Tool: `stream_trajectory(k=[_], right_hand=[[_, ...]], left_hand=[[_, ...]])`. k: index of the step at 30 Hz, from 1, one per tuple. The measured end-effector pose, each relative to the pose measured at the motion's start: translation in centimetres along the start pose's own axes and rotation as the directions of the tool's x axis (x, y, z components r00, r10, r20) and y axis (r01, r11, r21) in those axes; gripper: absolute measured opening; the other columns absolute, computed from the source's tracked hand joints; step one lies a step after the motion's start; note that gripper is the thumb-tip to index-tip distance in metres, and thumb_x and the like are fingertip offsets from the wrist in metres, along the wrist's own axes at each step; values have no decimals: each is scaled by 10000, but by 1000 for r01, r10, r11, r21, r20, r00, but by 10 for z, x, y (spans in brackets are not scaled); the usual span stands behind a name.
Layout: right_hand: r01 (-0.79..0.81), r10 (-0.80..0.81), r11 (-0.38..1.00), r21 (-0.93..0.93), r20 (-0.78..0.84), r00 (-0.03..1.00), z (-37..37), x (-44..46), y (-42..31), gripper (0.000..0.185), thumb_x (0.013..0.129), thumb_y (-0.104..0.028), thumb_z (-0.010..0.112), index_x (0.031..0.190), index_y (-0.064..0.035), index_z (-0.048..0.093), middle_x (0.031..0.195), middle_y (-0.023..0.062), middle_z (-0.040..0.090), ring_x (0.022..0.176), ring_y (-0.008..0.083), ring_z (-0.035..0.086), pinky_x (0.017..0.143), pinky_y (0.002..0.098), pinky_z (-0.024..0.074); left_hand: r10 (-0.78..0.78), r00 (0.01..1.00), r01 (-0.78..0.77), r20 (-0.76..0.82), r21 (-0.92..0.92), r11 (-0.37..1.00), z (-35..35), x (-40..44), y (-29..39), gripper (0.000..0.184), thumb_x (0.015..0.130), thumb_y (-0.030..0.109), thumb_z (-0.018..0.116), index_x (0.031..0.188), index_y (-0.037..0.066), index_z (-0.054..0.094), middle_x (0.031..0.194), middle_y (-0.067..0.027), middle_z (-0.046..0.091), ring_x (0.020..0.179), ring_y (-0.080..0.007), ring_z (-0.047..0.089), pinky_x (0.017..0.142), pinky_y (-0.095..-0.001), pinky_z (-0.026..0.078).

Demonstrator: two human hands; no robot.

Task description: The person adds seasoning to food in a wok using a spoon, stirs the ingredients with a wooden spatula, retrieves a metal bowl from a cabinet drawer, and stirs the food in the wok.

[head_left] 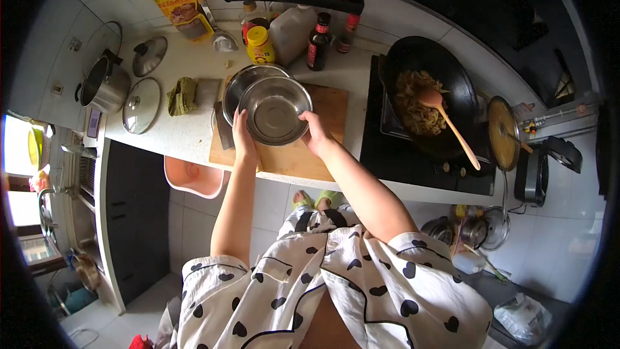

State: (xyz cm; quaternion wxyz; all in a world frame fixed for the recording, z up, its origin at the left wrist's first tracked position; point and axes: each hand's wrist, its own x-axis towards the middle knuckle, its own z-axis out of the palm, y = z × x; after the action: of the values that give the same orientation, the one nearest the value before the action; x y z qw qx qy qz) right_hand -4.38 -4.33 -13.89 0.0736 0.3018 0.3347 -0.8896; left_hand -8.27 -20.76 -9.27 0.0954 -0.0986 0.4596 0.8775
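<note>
A shiny metal bowl [274, 119] is held between my two hands above the wooden cutting board [332, 113]. My left hand [243, 137] grips its left side, and my right hand [316, 132] grips the right side with the thumb at the rim. Nothing shows inside the bowl. Partly hidden behind it is a second metal bowl [234, 94] at the back of the board. The dark blade of a knife [224, 132] lies at the board's left, partly covered by my left hand and the bowls.
Right of the board, a black wok [455, 90] with cooked food and a wooden spatula [445, 113] sits on the stove [413, 165]. Several bottles, including a dark sauce bottle [318, 45], and a yellow jar [260, 45] line the back. Glass lids [141, 106] and a pot [106, 84] stand left.
</note>
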Motion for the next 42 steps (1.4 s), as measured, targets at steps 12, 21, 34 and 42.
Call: stream_trajectory(k=[12,21,34,42], right_hand=[[201,-181,974,106,-177,967,-45,-44,-43,280,743,-147,543,1005,-52,519,1001,74,567,946,183,527,840,315,419],[284,-232,952,116,-331,915,-102,-59,-41,344,844,-281,563,1129,-98,507,1114,58,555,1017,185,528,887,338,412],[257,-389,902,-346,-394,833,-103,-37,-14,582,902,-459,452,1278,-15,417,1308,103,447,1186,195,418,980,305,329],[204,-404,872,-445,-419,813,-105,-31,-16,544,913,-430,445,1247,-1,460,1299,115,465,1184,195,424,987,296,313]], left_hand=[[-77,988,72,131,42,997,33,17,-69,485,908,354,458,1264,27,432,1289,-60,446,1169,-168,419,1016,-293,282],[-177,971,164,158,93,982,53,-29,-120,585,939,370,372,1369,-10,257,1450,-103,217,1334,-189,195,1089,-300,124],[-210,977,198,-21,439,876,11,-13,-146,570,943,417,345,1291,-32,389,1310,-128,423,1199,-208,388,1011,-292,265],[-133,991,130,-26,453,882,19,-23,-145,537,952,410,339,1210,-44,465,1140,-129,538,1049,-199,477,923,-284,346]])
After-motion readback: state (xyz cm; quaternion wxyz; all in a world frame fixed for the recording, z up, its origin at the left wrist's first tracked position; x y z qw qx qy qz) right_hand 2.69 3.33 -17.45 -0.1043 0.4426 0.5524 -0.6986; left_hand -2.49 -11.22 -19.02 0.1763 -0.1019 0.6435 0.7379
